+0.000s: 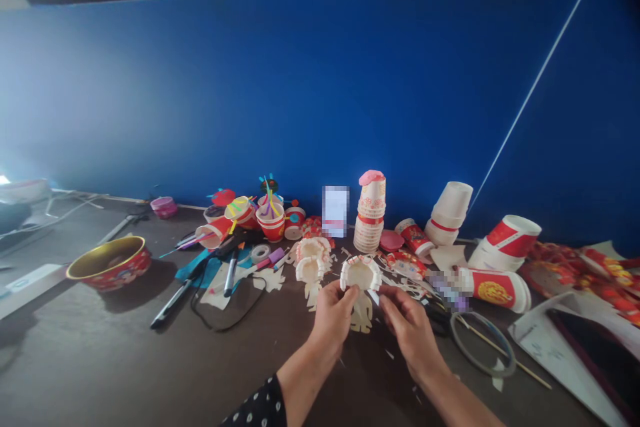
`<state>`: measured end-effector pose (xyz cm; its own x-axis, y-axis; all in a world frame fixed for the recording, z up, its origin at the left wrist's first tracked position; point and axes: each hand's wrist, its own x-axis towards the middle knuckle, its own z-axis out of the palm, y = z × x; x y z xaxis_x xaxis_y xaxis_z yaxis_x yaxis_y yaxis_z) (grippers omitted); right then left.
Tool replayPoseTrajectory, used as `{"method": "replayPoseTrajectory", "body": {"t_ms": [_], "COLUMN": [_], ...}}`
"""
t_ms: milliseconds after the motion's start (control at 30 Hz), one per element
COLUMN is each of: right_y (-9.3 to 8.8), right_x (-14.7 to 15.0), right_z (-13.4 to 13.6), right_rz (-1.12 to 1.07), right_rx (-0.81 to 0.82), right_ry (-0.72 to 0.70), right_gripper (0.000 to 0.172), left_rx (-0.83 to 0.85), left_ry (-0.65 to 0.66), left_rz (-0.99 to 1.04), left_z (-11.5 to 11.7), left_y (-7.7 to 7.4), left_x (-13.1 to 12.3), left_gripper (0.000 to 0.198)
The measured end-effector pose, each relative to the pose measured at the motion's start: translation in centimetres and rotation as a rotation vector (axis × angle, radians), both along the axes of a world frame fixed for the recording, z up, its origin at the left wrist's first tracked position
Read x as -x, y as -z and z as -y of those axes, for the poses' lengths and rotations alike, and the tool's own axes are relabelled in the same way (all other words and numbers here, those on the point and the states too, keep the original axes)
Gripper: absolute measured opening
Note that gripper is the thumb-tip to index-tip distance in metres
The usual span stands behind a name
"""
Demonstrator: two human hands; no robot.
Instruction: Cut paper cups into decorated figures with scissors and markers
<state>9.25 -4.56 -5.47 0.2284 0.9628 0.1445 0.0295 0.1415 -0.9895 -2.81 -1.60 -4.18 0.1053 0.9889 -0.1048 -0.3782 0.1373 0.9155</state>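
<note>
My left hand point(334, 315) pinches the lower left edge of a cut paper cup piece point(361, 272), white, curved like an open ring with a notched rim. Close by on the right, my right hand point(409, 325) has its thumb and fingers closed on a small white paper strip point(373, 295), near the piece's lower right edge. Pale paper cutouts point(361, 315) show below the piece, between both hands. Just to the left lie similar curved paper pieces point(311, 260), one in front of another. Whether the strip touches the held piece, I cannot tell.
Stacked paper cups point(370, 223) stand by the blue wall point(280, 93). Red cups lie tipped at right, beside a grey ring point(483, 345) and a dark phone-like slab point(595, 360). Left are a red-gold bowl point(110, 267), a black-handled cutter point(173, 303), markers and a tape roll point(259, 253).
</note>
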Motion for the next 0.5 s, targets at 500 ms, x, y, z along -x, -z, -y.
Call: {"method": "replayPoseTrajectory", "body": {"t_ms": [500], "right_y": [0.0], "right_x": [-0.2], "right_z": [0.0], "right_rz": [0.163], "right_rx": [0.013], "right_ry": [-0.031], "right_gripper": [0.03], "left_rx": [-0.153], "left_ry": [-0.231], "left_rz": [-0.524], "left_z": [-1.8], "left_y": [-1.2], "left_x": [2.5], "left_gripper": [0.023]}}
